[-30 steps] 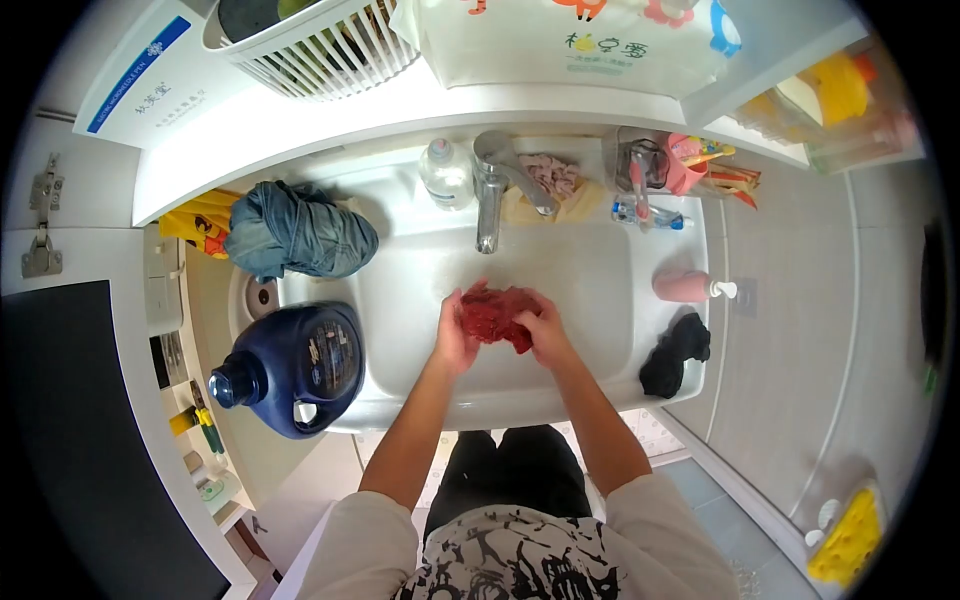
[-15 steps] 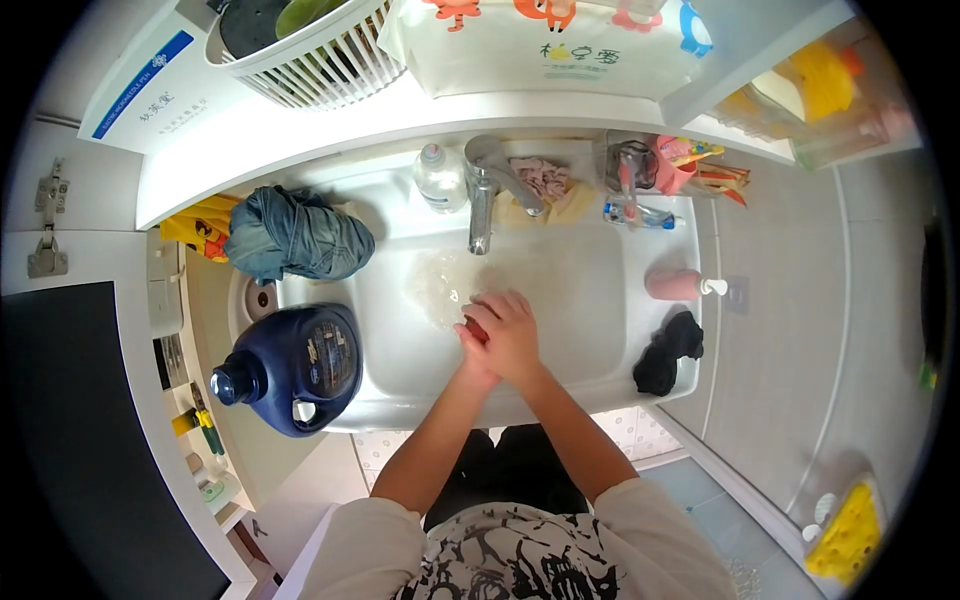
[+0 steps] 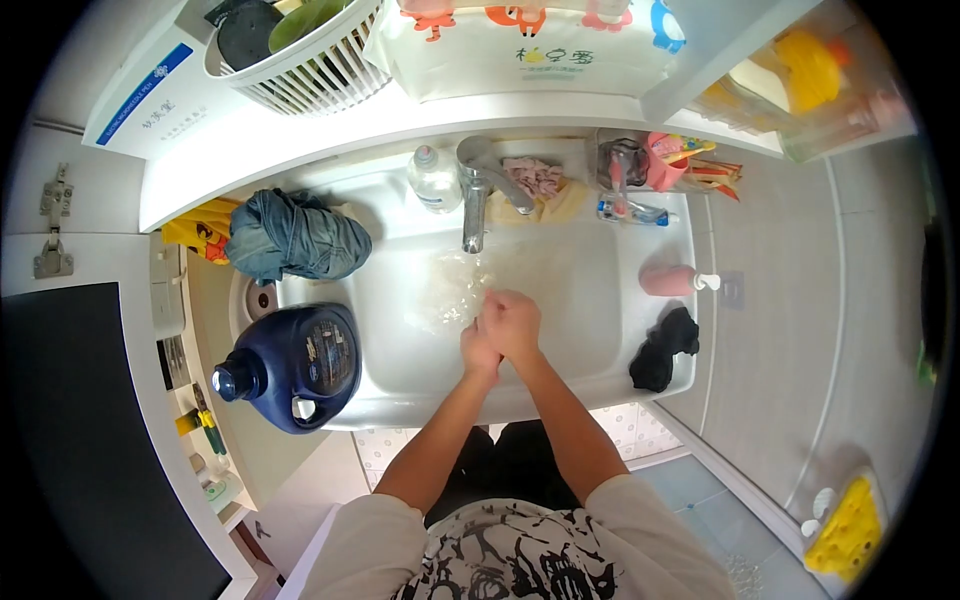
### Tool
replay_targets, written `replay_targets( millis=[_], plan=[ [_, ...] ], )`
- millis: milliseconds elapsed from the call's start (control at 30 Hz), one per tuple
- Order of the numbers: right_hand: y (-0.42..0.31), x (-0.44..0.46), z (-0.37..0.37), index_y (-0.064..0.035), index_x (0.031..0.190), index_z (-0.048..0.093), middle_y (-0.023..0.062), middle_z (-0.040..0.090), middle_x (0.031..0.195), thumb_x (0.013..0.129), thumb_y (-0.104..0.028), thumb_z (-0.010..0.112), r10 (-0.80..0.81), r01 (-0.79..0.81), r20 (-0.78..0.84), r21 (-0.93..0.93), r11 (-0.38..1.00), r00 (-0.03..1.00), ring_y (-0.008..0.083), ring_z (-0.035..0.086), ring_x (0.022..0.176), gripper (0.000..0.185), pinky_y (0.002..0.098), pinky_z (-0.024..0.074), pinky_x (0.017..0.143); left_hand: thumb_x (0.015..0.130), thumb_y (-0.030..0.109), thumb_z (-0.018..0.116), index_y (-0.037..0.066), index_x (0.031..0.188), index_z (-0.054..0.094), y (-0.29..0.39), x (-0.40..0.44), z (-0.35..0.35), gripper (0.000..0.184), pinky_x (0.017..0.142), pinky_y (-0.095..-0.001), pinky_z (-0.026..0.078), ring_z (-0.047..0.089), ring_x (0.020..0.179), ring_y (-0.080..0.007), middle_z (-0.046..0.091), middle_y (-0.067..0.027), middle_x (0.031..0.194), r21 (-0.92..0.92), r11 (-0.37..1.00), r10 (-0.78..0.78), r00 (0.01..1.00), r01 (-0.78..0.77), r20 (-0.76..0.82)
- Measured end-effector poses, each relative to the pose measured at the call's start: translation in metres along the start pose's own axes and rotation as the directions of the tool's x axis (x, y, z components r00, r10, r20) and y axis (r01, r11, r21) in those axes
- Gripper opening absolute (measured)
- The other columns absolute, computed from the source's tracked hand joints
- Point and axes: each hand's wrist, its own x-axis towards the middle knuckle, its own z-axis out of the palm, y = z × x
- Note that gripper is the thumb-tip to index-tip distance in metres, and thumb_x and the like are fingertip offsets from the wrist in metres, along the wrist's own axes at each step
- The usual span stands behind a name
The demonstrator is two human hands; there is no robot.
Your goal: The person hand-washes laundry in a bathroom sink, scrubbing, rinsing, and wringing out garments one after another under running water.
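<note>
Over the white sink basin (image 3: 400,350), my two hands press together below the metal faucet (image 3: 474,215). My right hand (image 3: 513,322) is curled closed on top of my left hand (image 3: 480,350), which is also closed and partly covered. Whatever lies between them is hidden now; a small dark-red thing showed there earlier. Bubbly water (image 3: 455,290) lies in the basin just left of my hands.
A blue detergent jug (image 3: 300,365) and bundled denim cloth (image 3: 295,238) sit left. A clear bottle (image 3: 434,180) stands beside the faucet. On the right rim are a toothpaste tube (image 3: 635,212), a pink pump bottle (image 3: 668,281) and black cloth (image 3: 662,352).
My right hand's fingers have gone from spread out to curled in over my left hand. The dark-red thing has gone out of sight. The view has shifted slightly.
</note>
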Motion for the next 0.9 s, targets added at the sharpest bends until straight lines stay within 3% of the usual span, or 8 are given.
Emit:
replay_targets(
  millis=[100, 200, 400, 500, 600, 700, 800, 900],
  plan=[
    [0.007, -0.005, -0.001, 0.0011, 0.072, 0.062, 0.0156, 0.056, 0.06, 0.094, -0.019, 0.062, 0.205, -0.206, 0.023, 0.101, 0.973, 0.979, 0.0278, 0.05, 0.052, 0.03, 0.04, 0.0421, 0.054, 0.104, 0.043, 0.049, -0.002, 0.095, 0.071, -0.013, 0.007, -0.013, 0.051, 0.056, -0.0338, 0.05, 0.066, 0.062, -0.0216, 0.071, -0.0115, 0.076, 0.281, 0.953, 0.113, 0.993, -0.117, 0.029],
    [0.021, -0.01, -0.004, -0.0002, 0.086, 0.073, 0.0196, 0.07, 0.076, 0.094, -0.025, 0.063, 0.305, -0.312, 0.091, 0.077, 0.947, 0.948, 0.0351, 0.066, 0.066, 0.028, 0.0439, 0.0507, 0.062, 0.104, 0.038, 0.049, -0.003, 0.092, 0.072, -0.025, 0.017, -0.021, 0.048, 0.062, -0.0401, 0.053, 0.07, 0.063, -0.0313, 0.07, -0.0214, 0.071, 0.491, 0.815, 0.307, 0.948, -0.309, 0.088],
    [0.018, -0.023, -0.021, 0.0022, 0.071, 0.057, 0.0021, 0.053, 0.06, 0.101, -0.02, 0.06, 0.442, -0.425, 0.051, 0.392, 0.816, 0.896, 0.0116, 0.045, 0.056, 0.037, 0.0332, 0.0406, 0.055, 0.102, 0.04, 0.049, 0.001, 0.115, 0.071, 0.014, -0.009, -0.024, 0.047, 0.087, -0.0389, 0.053, 0.071, 0.099, -0.0322, 0.069, -0.0256, 0.116, 0.762, 0.497, 0.328, 0.903, -0.415, 0.279],
    [0.005, -0.024, -0.039, -0.0011, 0.086, 0.062, 0.0016, 0.058, 0.073, 0.104, -0.021, 0.056, 0.554, -0.497, 0.224, 0.764, 0.41, 0.802, 0.0108, 0.053, 0.065, 0.027, 0.0298, 0.0442, 0.06, 0.104, 0.041, 0.047, 0.016, 0.146, 0.056, -0.019, 0.019, -0.027, 0.049, 0.106, -0.0421, 0.046, 0.06, 0.124, -0.0321, 0.062, -0.0155, 0.138, 0.135, 0.936, 0.268, 0.908, -0.324, 0.321],
    [-0.006, -0.026, -0.049, -0.0036, 0.102, 0.063, 0.0063, 0.061, 0.087, 0.106, -0.023, 0.051, 0.516, -0.438, 0.228, 0.836, 0.33, 0.825, 0.0157, 0.06, 0.084, 0.023, 0.0322, 0.0488, 0.074, 0.106, 0.037, 0.045, 0.016, 0.158, 0.038, 0.019, -0.028, 0.0, 0.057, 0.109, -0.0415, 0.045, 0.057, 0.128, -0.0288, 0.059, -0.0137, 0.142, -0.291, 0.954, 0.047, 0.916, 0.078, 0.399],
    [0.0, -0.027, -0.059, -0.005, 0.113, 0.061, 0.0105, 0.064, 0.104, 0.106, -0.024, 0.044, 0.191, -0.138, -0.182, 0.271, 0.953, 0.964, 0.024, 0.059, 0.102, 0.026, 0.0399, 0.0452, 0.091, 0.107, 0.037, 0.046, 0.011, 0.156, 0.039, 0.03, -0.054, 0.012, 0.056, 0.106, -0.0387, 0.048, 0.059, 0.126, -0.0237, 0.06, -0.0144, 0.138, -0.403, 0.886, 0.056, 0.809, 0.23, 0.585],
    [0.007, -0.018, -0.084, -0.0026, 0.119, 0.062, 0.015, 0.063, 0.116, 0.102, -0.017, 0.047, -0.028, -0.033, -0.36, -0.163, 0.986, 0.932, 0.0344, 0.058, 0.109, 0.027, 0.0472, 0.0409, 0.099, 0.105, 0.034, 0.055, 0.004, 0.139, 0.055, 0.027, -0.067, 0.036, 0.045, 0.094, -0.0341, 0.053, 0.065, 0.11, -0.0184, 0.067, -0.0115, 0.124, -0.209, 0.977, 0.064, 0.875, 0.043, 0.479],
    [0.025, -0.019, -0.102, -0.0032, 0.12, 0.061, 0.0156, 0.063, 0.12, 0.101, -0.016, 0.048, -0.027, -0.009, -0.293, -0.119, 0.993, 0.956, 0.0366, 0.057, 0.113, 0.027, 0.0494, 0.04, 0.099, 0.101, 0.027, 0.066, -0.002, 0.107, 0.069, 0.001, -0.057, 0.056, 0.029, 0.078, -0.0295, 0.053, 0.066, 0.087, -0.0151, 0.072, -0.0082, 0.098, 0.006, 0.982, 0.179, 0.944, -0.188, 0.279]
  ],
)
